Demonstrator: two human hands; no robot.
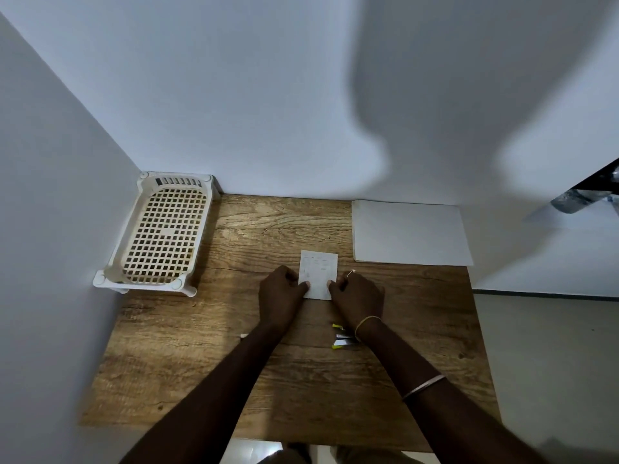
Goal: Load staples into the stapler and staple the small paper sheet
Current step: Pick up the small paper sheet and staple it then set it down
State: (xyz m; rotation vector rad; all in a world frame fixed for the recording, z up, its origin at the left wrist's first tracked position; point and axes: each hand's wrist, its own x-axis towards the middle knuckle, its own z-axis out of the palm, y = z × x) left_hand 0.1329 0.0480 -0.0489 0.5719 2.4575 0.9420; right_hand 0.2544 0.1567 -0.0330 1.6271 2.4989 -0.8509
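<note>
A small paper sheet (318, 274), white with faint print, is seen lying flat near the middle of a wood-grain table (234, 329). It is pinned at its near end from both sides. The left hand (280, 298) is laid on the table at the sheet's left edge, its fingers curled and its thumb (304, 285) pressed on the near-left corner. The right hand (358, 298) is set at the sheet's right edge in a mirrored pose, its thumb tip (331, 285) resting on the near-right part of the paper. Each grip is thus half-clenched, with the sheet held down under the thumbs; whether anything is enclosed in either palm cannot be told.

A thin yellow band (366, 324) is worn at the right wrist, and a pale bangle (423, 386) further up the same forearm. Just under that wrist, a small object with yellow, white and dark parts (341, 341) is partly hidden on the table; what it is cannot be told.

A cream plastic basket (160, 234) with a lattice floor is placed at the far-left corner, against the walls. A larger white sheet (410, 232) is laid flat at the far-right part of the table, well apart from the basket and just beyond the small sheet.
</note>
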